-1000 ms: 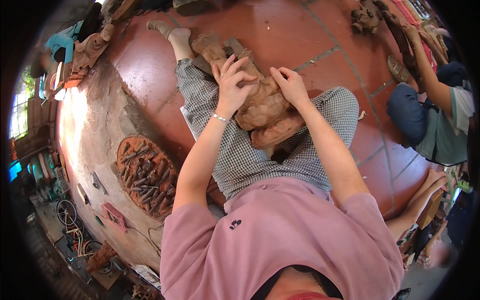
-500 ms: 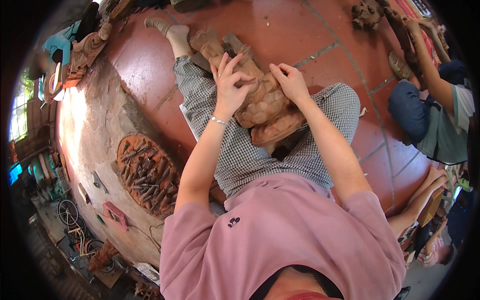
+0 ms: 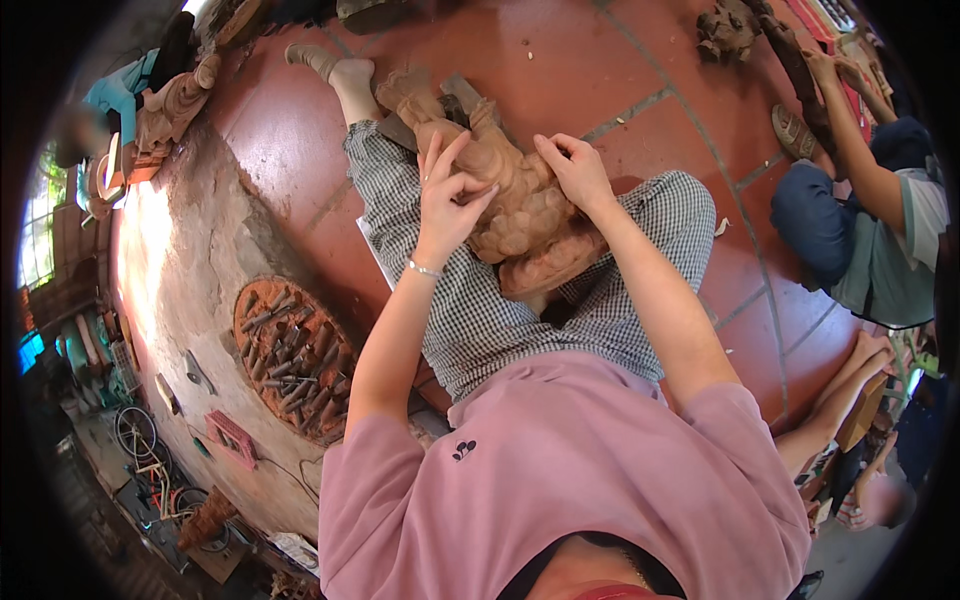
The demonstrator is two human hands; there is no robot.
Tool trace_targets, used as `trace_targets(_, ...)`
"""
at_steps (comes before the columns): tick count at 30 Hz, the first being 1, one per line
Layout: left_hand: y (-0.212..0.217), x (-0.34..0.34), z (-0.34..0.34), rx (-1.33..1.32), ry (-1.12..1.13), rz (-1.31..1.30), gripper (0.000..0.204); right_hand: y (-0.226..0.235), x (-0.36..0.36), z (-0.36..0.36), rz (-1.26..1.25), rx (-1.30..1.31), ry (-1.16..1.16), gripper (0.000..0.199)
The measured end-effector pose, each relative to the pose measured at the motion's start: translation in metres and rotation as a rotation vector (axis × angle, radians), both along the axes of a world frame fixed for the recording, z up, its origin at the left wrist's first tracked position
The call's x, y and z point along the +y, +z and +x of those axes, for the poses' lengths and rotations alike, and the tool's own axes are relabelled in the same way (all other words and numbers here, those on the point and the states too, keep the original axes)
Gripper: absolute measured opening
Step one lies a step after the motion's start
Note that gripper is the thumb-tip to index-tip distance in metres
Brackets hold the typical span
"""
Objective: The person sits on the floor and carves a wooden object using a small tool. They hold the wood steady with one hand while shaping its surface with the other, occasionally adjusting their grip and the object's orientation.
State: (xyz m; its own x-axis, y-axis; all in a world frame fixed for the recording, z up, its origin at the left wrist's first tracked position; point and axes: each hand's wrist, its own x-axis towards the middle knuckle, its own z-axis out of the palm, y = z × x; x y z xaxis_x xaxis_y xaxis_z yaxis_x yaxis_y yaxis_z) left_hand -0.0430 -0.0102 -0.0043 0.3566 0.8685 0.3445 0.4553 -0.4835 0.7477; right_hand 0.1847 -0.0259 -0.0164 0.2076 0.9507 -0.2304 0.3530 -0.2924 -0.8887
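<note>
A brown carved wooden figure, covered in rounded lumps, lies across my lap between my knees. Its narrower branches point away from me to the upper left. Over its left side is my left hand, thumb and forefinger pinched together near the surface, the other fingers raised. Whatever sits in that pinch is too small to make out. At the carving's right edge my right hand is closed against it, fingers bent and partly hidden.
On my left, a round tray of many chisel-like tools stands on a worn grey slab. A pink block lies nearby. Red floor tiles surround me. Another person sits at right; one more works at far left.
My left hand has shifted slightly left and down, still pinched above the carving. My right hand has moved a little left and down. The carving stays in my lap.
</note>
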Motion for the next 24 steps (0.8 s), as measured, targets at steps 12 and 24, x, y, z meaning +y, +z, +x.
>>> trace_targets(12,0.001,-0.017,0.026,0.054,0.199,0.003,0.023,0.002,-0.001,-0.001,-0.019,0.009,-0.001,0.047)
trace_targets(24,0.017,0.019,0.072,0.341,0.47,-0.143,0.012,0.007,0.0,-0.001,-0.023,0.009,0.002,0.047)
